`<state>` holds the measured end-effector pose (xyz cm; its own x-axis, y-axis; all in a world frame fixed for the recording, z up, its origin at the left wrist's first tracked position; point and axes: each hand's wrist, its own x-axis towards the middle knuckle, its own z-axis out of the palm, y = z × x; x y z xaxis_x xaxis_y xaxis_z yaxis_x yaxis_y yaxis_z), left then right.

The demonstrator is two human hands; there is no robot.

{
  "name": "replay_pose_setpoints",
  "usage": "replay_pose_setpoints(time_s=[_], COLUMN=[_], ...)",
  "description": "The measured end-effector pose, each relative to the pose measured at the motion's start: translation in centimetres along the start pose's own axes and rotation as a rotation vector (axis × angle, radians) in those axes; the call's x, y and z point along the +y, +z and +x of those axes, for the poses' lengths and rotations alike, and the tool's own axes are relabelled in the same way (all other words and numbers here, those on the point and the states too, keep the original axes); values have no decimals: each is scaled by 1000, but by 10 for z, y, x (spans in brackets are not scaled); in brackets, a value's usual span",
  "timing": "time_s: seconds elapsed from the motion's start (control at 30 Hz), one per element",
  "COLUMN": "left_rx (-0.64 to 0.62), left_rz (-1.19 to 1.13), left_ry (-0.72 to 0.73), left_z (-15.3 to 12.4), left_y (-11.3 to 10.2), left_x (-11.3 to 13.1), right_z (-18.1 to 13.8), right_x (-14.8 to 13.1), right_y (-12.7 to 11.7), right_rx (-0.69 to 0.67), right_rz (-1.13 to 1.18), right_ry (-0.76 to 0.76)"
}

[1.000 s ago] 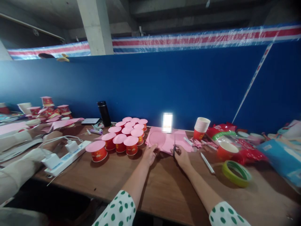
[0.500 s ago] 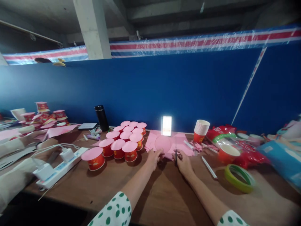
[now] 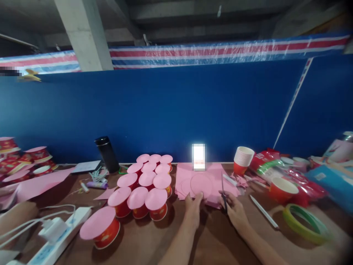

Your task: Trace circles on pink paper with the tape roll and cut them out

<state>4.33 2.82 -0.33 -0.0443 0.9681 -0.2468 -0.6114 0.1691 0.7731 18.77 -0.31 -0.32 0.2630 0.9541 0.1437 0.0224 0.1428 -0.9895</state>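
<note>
My left hand (image 3: 193, 210) is closed on the near edge of a sheet of pink paper (image 3: 202, 184), which has a round outline marked on it. Just right of that sheet, my right hand (image 3: 234, 210) grips scissors (image 3: 224, 197), blades pointing away from me. Whether the blades touch the paper I cannot tell. More pink sheets (image 3: 182, 170) lie flat beneath and behind. To the left stand several red paper cups (image 3: 106, 235), each topped with a pink paper disc (image 3: 98, 222).
Right of my hands are stacked cups (image 3: 242, 160), a white pen (image 3: 264, 212), a tape roll (image 3: 306, 224) and an orange-red cup (image 3: 282, 189). A lit phone (image 3: 199, 157) stands behind the paper. Leftward are a black bottle (image 3: 107, 154), a power strip (image 3: 62, 237) and another person's hand (image 3: 20, 218).
The view has shifted, so the cups and table appear lower and larger. My left hand still holds the marked paper, and the scissors stay in my right hand, slightly farther from the circle.
</note>
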Motion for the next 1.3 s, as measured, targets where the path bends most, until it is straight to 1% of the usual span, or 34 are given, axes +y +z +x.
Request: replay_pose_setpoints(time_s=[0.1,0.2,0.33,0.6,0.7,0.9,0.97,1.17,1.3], left_rx=[-7,17,35,50,61,100,100,51,23], left_rz=[36,21,-26,-135,-108,-27,-10,-33,-56], left_ry=[-1,-18,-31,-8,-1,-6,-10,-16,-3], left_z=[1,3,4,-2,-2,6,8,7,6], left_y=[1,6,9,3,5,8,6,4,5], left_x=[0,1,3,6,5,0,-2,-1,1], right_z=[0,0,-2,-4,-2,1,2,3,3], right_x=[2,2,-3,-11,-9,0,2,0,-1], right_y=[1,3,5,6,5,4,4,3,4], right_rx=[-53,-90,-94,-114,-133,-213,-223,-226,-220], right_rz=[-32,-69,-116,-81,-87,-108,-108,-12,12], right_ry=[-27,-63,-104,-103,-114,-136,-130,-30,-32])
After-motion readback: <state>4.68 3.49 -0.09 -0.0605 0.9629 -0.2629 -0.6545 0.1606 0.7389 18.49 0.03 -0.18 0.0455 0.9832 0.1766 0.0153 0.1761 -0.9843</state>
